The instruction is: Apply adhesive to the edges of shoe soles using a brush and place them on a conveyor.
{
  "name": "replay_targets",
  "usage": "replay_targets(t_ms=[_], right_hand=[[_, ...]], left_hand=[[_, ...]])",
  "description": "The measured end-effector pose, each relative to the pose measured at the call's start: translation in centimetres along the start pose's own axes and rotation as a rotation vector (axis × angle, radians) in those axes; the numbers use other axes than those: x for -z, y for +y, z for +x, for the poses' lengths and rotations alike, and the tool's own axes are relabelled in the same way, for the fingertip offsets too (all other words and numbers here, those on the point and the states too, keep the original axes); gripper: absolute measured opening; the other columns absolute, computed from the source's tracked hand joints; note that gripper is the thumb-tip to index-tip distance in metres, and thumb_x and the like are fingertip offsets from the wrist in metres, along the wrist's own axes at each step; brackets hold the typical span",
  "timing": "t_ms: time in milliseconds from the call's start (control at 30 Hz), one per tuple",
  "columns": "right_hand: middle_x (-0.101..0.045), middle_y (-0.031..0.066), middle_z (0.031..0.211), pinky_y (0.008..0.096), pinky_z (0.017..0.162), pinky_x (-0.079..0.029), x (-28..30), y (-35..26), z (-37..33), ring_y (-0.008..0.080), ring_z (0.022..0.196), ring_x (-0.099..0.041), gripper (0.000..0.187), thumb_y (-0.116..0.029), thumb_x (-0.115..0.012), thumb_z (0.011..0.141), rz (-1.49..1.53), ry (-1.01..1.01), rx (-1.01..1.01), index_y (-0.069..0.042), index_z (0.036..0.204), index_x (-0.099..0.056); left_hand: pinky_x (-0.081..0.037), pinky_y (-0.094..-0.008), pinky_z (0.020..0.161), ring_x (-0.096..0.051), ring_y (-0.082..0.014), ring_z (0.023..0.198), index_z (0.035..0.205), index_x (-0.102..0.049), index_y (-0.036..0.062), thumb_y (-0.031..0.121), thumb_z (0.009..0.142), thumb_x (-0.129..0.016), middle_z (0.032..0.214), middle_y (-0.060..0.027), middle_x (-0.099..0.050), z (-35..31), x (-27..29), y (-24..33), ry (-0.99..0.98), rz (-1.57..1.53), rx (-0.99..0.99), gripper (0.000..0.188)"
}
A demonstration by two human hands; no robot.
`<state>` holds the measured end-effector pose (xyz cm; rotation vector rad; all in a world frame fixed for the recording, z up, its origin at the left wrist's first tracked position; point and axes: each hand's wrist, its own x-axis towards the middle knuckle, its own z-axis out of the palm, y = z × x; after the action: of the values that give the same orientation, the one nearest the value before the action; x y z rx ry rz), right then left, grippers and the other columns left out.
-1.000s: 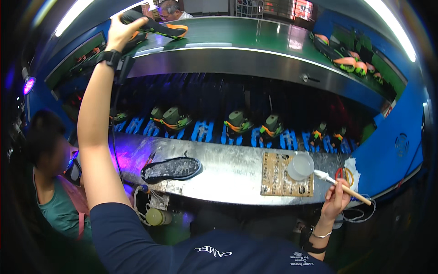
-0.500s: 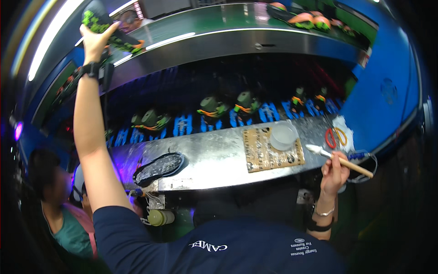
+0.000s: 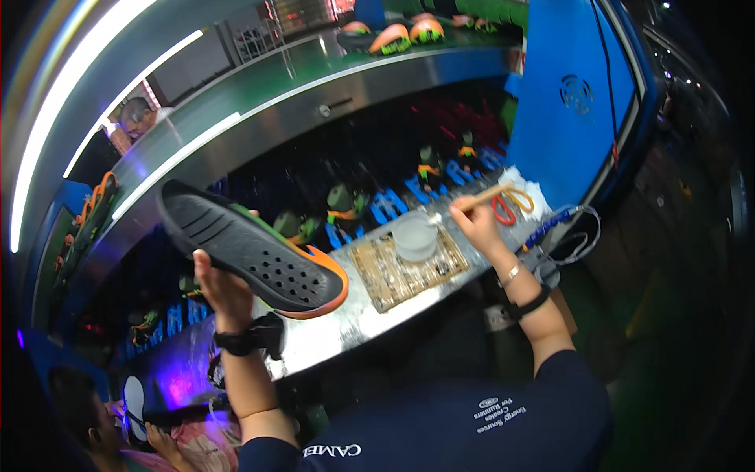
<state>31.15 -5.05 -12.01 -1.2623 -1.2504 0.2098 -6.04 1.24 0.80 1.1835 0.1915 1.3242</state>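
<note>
My left hand (image 3: 224, 293) is closed on a shoe sole (image 3: 255, 250), black with rows of holes and orange and green edging. It holds the sole tilted above the left part of the metal bench, hiding what lies behind it. In my right hand (image 3: 480, 230) is a brush (image 3: 486, 195) with a wooden handle. Its white tip is by the rim of a translucent plastic tub (image 3: 415, 242), though whether it touches is unclear. Beneath the tub lies a brown, tape-covered board (image 3: 376, 275).
Scissors (image 3: 502, 211) with red and yellow handles lie beside a white cloth (image 3: 525, 182). Behind the bench, dark shoes stand between blue holders (image 3: 387, 206). A green conveyor (image 3: 267, 71) carries orange-and-green pieces (image 3: 391, 38). Another person (image 3: 75, 405) sits at lower left.
My left hand has brought the sole down from the conveyor to in front of me. My right hand has moved the brush to the tub. The whole view has turned.
</note>
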Motion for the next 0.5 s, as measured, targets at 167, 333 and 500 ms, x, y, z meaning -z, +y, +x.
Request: replay_targets(t_ms=[167, 333, 500], right_hand=[[-0.057, 0.0072, 0.062, 0.0253, 0.052, -0.043, -3.1, 1.5, 2.2, 0.0138, 0.055, -0.055, 0.014, -0.016, -0.058, 0.072, -0.131, -0.121, 0.036, -0.002, 0.076, -0.057], [-0.057, 0.0085, 0.061, 0.0254, 0.053, -0.043, -3.7, 0.9, 2.4, 0.0152, 0.055, -0.055, 0.016, -0.017, -0.057, 0.072, -0.187, -0.202, -0.031, -0.001, 0.073, -0.057], [-0.057, 0.0099, 0.062, 0.0261, 0.055, -0.043, -3.9, 2.2, 1.2, 0.0161, 0.057, -0.056, 0.018, -0.017, -0.058, 0.071, -0.204, -0.272, -0.108, 0.001, 0.073, -0.057]], left_hand=[[-0.049, -0.039, 0.068, -0.056, -0.0322, 0.082, 0.118, -0.038, 0.0019, 0.062, 0.077, -0.026, 0.108, -0.0254, -0.047, -3.0, -0.3, -9.1, 0.148, -0.27, 0.37, 0.073], [-0.052, -0.0319, 0.057, -0.059, -0.0295, 0.076, 0.12, -0.037, 0.0043, 0.06, 0.078, -0.027, 0.106, -0.0237, -0.049, -5.1, -1.8, -10.7, 0.169, -0.298, 0.406, 0.07], [-0.053, -0.0317, 0.059, -0.058, -0.0293, 0.079, 0.121, -0.035, 0.004, 0.059, 0.079, -0.026, 0.106, -0.0274, -0.047, -5.3, -1.8, -9.7, 0.202, -0.332, 0.405, 0.07]])
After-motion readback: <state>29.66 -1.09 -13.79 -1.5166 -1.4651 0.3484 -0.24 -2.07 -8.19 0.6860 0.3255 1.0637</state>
